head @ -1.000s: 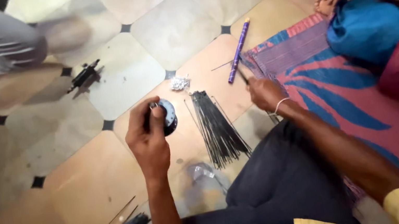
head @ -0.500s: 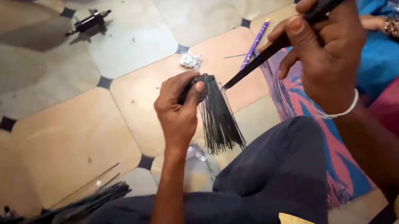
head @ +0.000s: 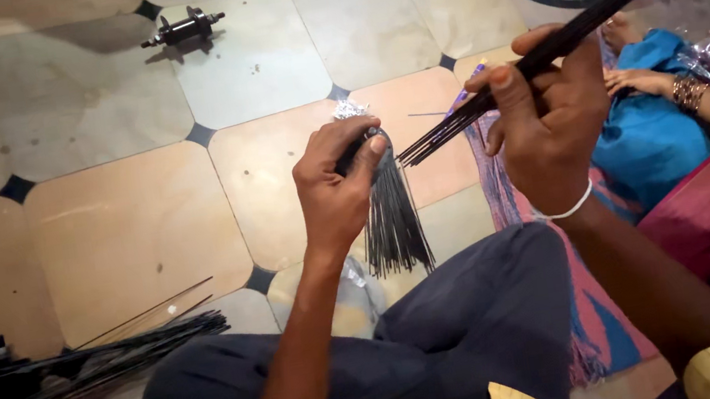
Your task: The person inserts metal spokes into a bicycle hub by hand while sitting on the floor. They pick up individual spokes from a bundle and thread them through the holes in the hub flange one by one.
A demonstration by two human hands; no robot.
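Head view, left hand (head: 336, 188) fisted around hub (head: 363, 147), right hand (head: 549, 119) raised, pinching spoke bundle (head: 540, 59)

**One head-worn view, looking steeply down over the knee**

There is a single camera, worn on the person's head; no second view shares the scene. It looks steeply down and forward, with the person's dark-trousered knee (head: 449, 326) as the landmark at the bottom centre. Both forearms enter from the lower edge on either side of that knee, so the left hand (head: 336, 188) and right hand (head: 551, 128) sit close to the lens, just above the knee. Beyond the knee the tiled floor (head: 124, 225) fills the upper and left frame. Right of the knee, at the frame's edge, another person's hands show near blue cloth (head: 647, 142).
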